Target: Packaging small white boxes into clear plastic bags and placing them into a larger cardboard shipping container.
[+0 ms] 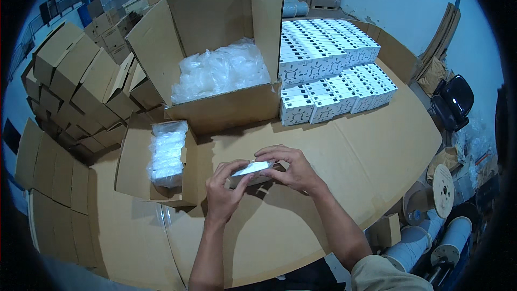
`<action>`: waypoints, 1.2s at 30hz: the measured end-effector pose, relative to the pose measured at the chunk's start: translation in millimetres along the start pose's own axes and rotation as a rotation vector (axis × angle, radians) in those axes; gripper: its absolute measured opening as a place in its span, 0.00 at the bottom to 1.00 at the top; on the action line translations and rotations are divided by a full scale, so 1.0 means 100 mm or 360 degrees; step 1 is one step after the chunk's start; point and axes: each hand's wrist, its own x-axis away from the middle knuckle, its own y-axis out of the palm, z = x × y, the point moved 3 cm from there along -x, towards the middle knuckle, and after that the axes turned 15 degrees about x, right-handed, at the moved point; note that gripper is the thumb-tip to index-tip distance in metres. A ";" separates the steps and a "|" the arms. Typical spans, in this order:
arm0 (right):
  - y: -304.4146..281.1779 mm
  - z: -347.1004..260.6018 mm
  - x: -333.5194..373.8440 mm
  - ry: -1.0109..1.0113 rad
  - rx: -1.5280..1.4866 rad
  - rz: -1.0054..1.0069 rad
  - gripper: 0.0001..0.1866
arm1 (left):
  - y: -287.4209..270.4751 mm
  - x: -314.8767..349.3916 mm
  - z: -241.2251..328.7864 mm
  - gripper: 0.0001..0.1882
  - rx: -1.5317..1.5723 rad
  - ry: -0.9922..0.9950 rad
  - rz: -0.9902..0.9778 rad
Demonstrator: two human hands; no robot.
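Between both hands, just above the cardboard-covered table, is a small white box. My left hand grips its left end, thumb on the near side and fingers over the far edge. At its right end my right hand pinches it with thumb and fingers. Part of the box is hidden behind the fingers. To the left of my hands stands an open carton holding a row of white items in clear plastic wrap. A large open carton behind it is filled with clear plastic bags.
Stacked white printed boxes fill the table's far right. Many brown cartons are piled at the left. Spools and rolls lie on the floor at the right, below a black chair.
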 end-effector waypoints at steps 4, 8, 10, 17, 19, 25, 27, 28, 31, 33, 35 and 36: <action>-0.02 -0.04 0.00 -0.0040 0.0277 -0.0089 0.18 | -0.05 0.00 -0.17 0.17 0.0313 -0.0288 -0.0012; -0.04 -0.05 0.00 -0.0010 0.0349 -0.0134 0.17 | -0.05 -0.04 -0.14 0.18 0.0443 -0.0446 -0.0023; -0.05 -0.06 0.01 0.0093 0.0353 -0.0185 0.17 | -0.05 -0.03 -0.15 0.19 0.0475 -0.0569 -0.0026; -0.02 -0.11 0.03 -0.0008 0.0344 -0.0191 0.16 | -0.08 -0.04 -0.24 0.16 0.0323 -0.0273 -0.0112; -0.03 -0.15 0.04 -0.0065 0.0379 -0.0129 0.13 | -0.07 -0.03 -0.23 0.16 0.0358 -0.0211 -0.0102; 0.06 -0.13 0.00 -0.0183 0.0467 0.0030 0.12 | -0.04 0.17 -0.18 0.30 0.0291 -0.0414 0.0075; 0.02 -0.12 0.00 -0.0071 0.0418 0.0067 0.12 | -0.02 0.31 -0.17 0.41 -0.0142 -0.0249 0.0313; 0.00 -0.10 -0.02 0.0066 0.0383 0.0113 0.12 | -0.01 0.44 -0.18 0.45 -0.0139 -0.0229 0.0255; 0.04 -0.16 -0.11 0.0066 0.0390 0.0252 0.11 | -0.07 0.87 -0.03 0.42 -0.0695 -0.0214 -0.0152; 0.15 -0.21 -0.17 0.0054 0.0295 0.0273 0.12 | -0.14 1.09 0.10 0.42 -0.0857 -0.0227 -0.0289; 0.27 -0.23 -0.23 0.0127 0.0018 0.0319 0.13 | -0.17 1.25 0.17 0.42 -0.1010 -0.0248 -0.0437; 0.32 -0.29 -0.27 0.0107 -0.0100 0.0295 0.13 | -0.17 1.30 0.20 0.41 -0.1050 -0.0262 -0.0470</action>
